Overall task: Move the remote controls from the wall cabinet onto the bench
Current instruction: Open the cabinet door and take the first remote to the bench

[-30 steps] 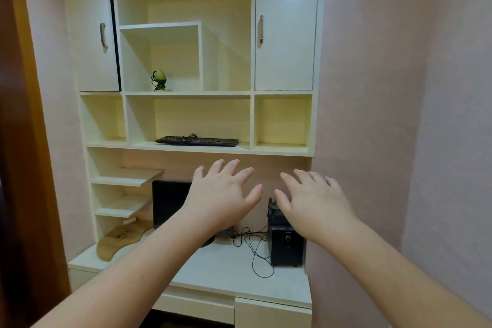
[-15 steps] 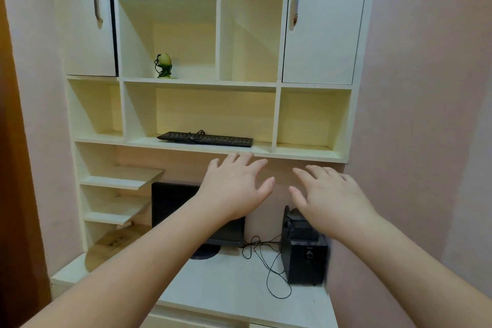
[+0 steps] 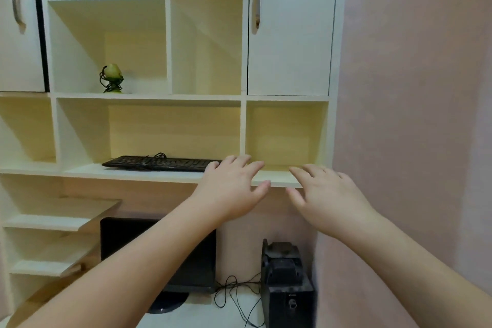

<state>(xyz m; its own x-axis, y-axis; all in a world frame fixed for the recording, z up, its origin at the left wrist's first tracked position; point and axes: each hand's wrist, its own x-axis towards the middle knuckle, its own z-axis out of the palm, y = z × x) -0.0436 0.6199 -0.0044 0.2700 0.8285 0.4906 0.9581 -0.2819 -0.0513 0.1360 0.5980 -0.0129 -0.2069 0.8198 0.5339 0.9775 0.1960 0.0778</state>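
A cream wall cabinet with open cubbies and two closed doors fills the view. No remote control shows anywhere; the right door and the left door hide what is behind them. My left hand is stretched out, fingers spread and holding nothing, in front of the shelf edge by the keyboard's right end. My right hand is beside it, also spread and holding nothing, below the right-hand cubby, which looks bare.
A black keyboard lies in the middle cubby. A small green ornament stands one shelf up. Below are a dark monitor, a black speaker, loose cables and the white desk top. A pink wall closes the right side.
The view has moved closer to the cabinet and tilted up. Both hands have risen from in front of the monitor to the level of the keyboard shelf, still spread.
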